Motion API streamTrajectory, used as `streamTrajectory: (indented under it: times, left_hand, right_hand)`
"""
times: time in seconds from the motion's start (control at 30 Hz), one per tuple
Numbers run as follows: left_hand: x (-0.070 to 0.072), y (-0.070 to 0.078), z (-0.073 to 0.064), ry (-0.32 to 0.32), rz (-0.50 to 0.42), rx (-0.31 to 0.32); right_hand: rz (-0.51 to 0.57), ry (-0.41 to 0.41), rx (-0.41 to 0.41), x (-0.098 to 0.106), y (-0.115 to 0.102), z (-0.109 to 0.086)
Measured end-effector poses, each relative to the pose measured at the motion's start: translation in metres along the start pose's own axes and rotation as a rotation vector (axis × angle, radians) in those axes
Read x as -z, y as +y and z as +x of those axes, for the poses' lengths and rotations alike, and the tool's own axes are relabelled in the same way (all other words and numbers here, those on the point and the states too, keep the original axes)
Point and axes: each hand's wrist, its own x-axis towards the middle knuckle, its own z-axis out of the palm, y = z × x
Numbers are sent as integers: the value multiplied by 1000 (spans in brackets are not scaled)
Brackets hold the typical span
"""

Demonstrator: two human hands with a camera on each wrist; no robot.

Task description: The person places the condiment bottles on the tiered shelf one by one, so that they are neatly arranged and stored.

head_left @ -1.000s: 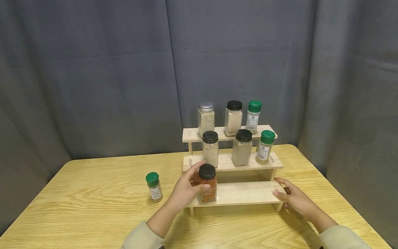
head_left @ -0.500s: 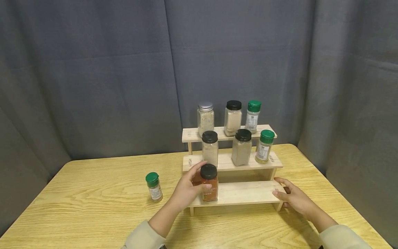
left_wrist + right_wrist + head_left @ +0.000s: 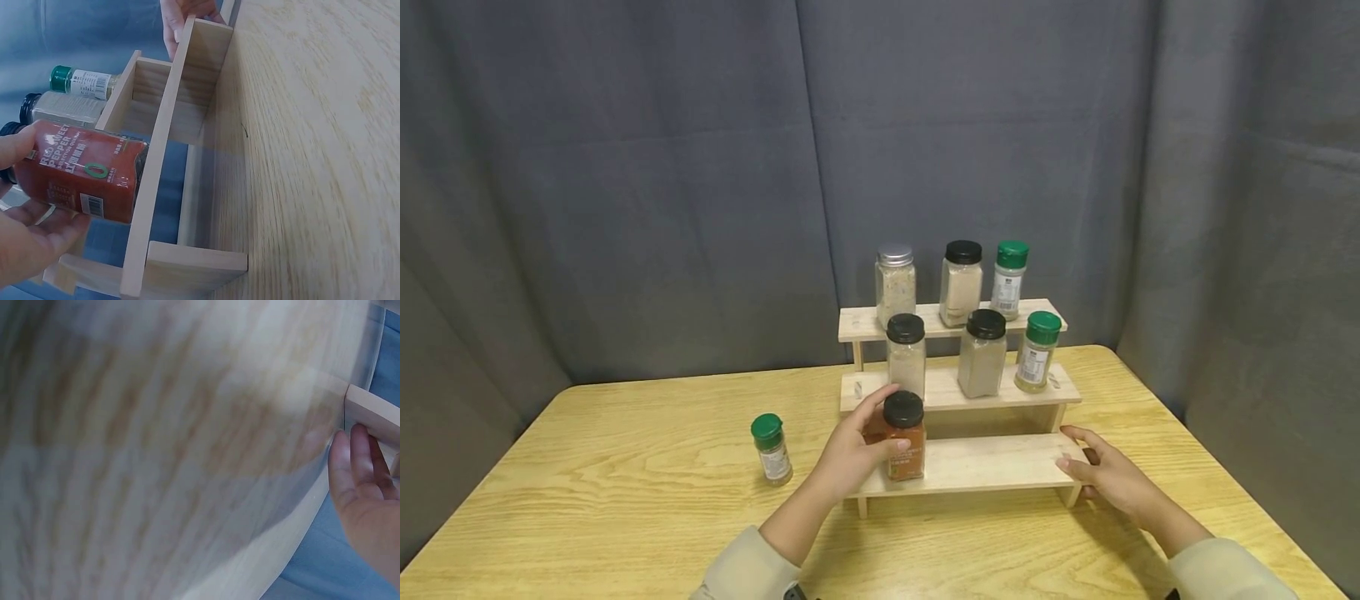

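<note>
My left hand [image 3: 847, 457] grips a jar of red sweet pepper powder [image 3: 907, 454] with a black lid, thumb on its near side and fingers round the left. The jar stands upright at the left part of the bottom shelf of a three-tier wooden spice rack [image 3: 1000, 463]. In the left wrist view the red jar [image 3: 87, 169] shows its printed label, its base at the shelf board. My right hand [image 3: 1112, 477] holds the right end of that shelf, its thumb on top. In the right wrist view, fingertips [image 3: 359, 440] touch the rack's end piece [image 3: 375, 415].
Black-lidded jars [image 3: 982, 367] and a green-capped bottle [image 3: 1033, 364] stand on the middle shelf. The top shelf holds a silver-lidded jar [image 3: 896, 287], a black-lidded jar [image 3: 962, 292] and a green-capped bottle [image 3: 1007, 292]. Another green-capped bottle [image 3: 773, 457] stands on the wooden table [image 3: 647, 483], left of the rack.
My left hand and the red jar have shifted slightly right along the bottom shelf. The right hand keeps its place at the shelf's end.
</note>
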Motion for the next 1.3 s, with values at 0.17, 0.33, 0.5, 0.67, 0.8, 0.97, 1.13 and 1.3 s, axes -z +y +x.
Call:
streamTrajectory:
  times: [0.17, 0.33, 0.5, 0.67, 0.8, 0.97, 1.13, 1.3]
  left_hand:
    - [1, -3, 1, -5, -3, -9]
    - [2, -4, 1, -9, -4, 0]
    - [3, -3, 2, -4, 20, 15]
    - [7, -2, -1, 9, 21, 44]
    - [11, -3, -4, 13, 9, 65]
    - [17, -4, -9, 26, 4, 64]
    - [22, -6, -14, 37, -21, 74]
    - [26, -8, -19, 64, -42, 90]
  right_hand:
    - [6, -7, 8, 0, -1, 0]
    - [2, -9, 7, 0, -1, -1]
    - [-13, -3, 10, 0, -1, -1]
    - [-25, 4, -1, 0, -2, -1]
    - [-22, 3, -6, -1, -2, -2]
    - [-6, 2, 8, -1, -2, -1]
    - [13, -3, 17, -1, -1, -1]
    - [22, -5, 25, 0, 1, 0]
